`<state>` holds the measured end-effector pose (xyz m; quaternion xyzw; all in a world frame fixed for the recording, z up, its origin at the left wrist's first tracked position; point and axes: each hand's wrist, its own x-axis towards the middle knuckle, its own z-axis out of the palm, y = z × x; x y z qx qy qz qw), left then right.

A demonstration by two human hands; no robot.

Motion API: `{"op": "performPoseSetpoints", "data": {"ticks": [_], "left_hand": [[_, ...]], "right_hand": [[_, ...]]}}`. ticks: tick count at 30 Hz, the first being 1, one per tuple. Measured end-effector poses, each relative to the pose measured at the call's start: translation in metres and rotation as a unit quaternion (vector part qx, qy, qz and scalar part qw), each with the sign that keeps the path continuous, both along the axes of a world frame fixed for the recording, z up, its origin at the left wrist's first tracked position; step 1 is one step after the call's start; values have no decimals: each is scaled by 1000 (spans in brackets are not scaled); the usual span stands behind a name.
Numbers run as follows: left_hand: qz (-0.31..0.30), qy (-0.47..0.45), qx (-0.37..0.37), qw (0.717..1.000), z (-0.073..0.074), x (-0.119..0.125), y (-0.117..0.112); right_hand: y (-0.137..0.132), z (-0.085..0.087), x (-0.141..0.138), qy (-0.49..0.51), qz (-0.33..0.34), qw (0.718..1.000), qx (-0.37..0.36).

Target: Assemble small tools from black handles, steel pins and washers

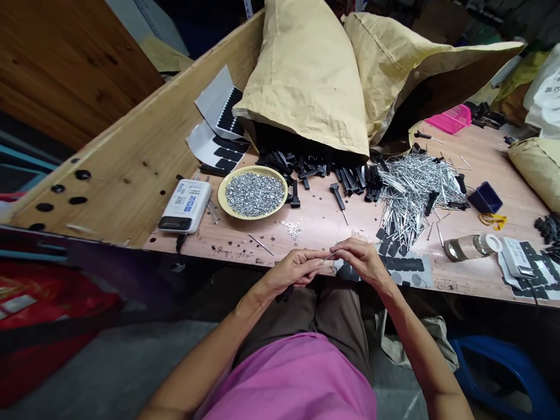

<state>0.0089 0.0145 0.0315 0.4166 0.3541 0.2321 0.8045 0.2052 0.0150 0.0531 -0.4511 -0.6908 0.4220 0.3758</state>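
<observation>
Left hand (295, 267) and right hand (361, 261) pinch a thin steel pin (330, 256)

This site is presenting as a small-parts assembly workshop. A worn wooden table (306, 239) is carrying loose hardware in bulk. At 12 o'clock, kraft paper sacks (301, 76) are spilling black plastic parts (310, 166). At 1 o'clock, steel pins (415, 192) are lying heaped. At 11 o'clock, a yellow bowl (223, 198) is holding hex nuts (254, 194). At 2 o'clock, a pink plastic basket (448, 119) is sitting among further stock. At 10 o'clock, a drilled wooden board (131, 169) is bounding the table.
</observation>
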Motion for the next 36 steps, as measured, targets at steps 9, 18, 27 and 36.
{"op": "performPoseSetpoints", "data": {"ticks": [9, 18, 27, 36], "left_hand": [[-18, -26, -47, 998, -1, -1, 0], [-3, -34, -27, 999, 0, 2, 0], [18, 7, 42, 999, 1, 7, -3], [59, 37, 159, 985, -1, 17, -6]], "right_hand": [[0, 7, 4, -41, 16, 999, 31], [-5, -2, 1, 24, -42, 999, -7], [-11, -2, 2, -55, -19, 996, 66], [-11, -13, -6, 73, -115, 990, 28]]}}
